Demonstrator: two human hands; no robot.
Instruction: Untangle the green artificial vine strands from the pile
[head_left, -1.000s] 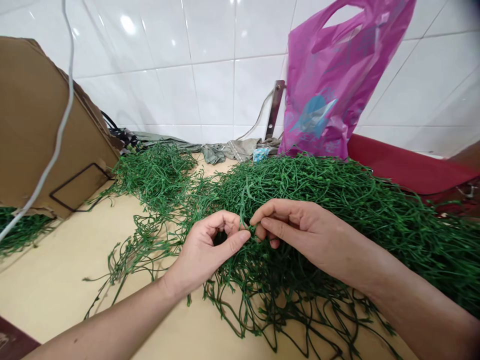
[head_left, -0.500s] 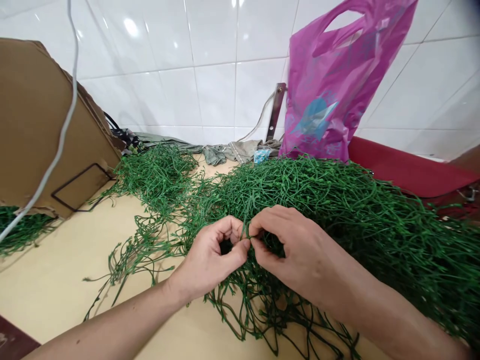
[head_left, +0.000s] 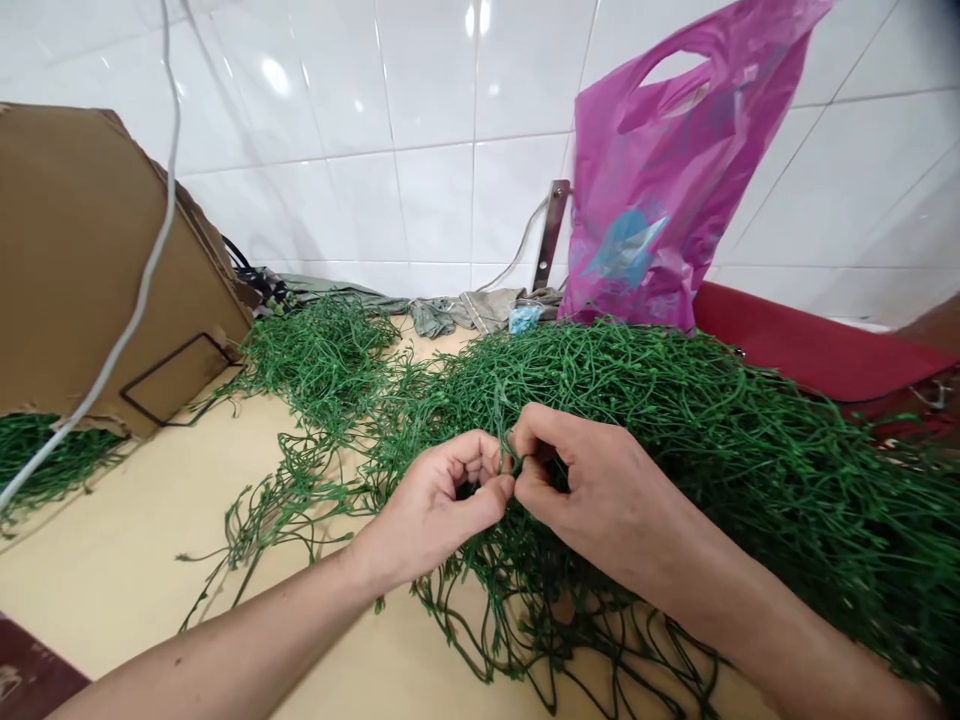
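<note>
My left hand (head_left: 442, 505) pinches a thin green stem (head_left: 503, 415) between thumb and fingers, over the near edge of a big heap. Close against it, my right hand (head_left: 600, 480) also has thumb and forefinger closed on the stem. The fingertips hide the spot where they grip. Below and behind both hands spreads a heap of green plastic-looking stems (head_left: 645, 370) with small forked tips. Loose strands (head_left: 525, 620) from it hang toward me under my wrists.
A smaller bunch of stems (head_left: 322, 345) lies back left, near a cardboard box (head_left: 75, 260) with a white cable (head_left: 142, 300) in front. Behind the heap stand a pink plastic bag (head_left: 652, 200) and a red case (head_left: 810, 345). Rags (head_left: 480, 308) lie along the tiled wall (head_left: 435, 200).
My hands stay pinched together on the stem; the right fingertips have parted slightly from the left ones. The whole view has shifted a little.
</note>
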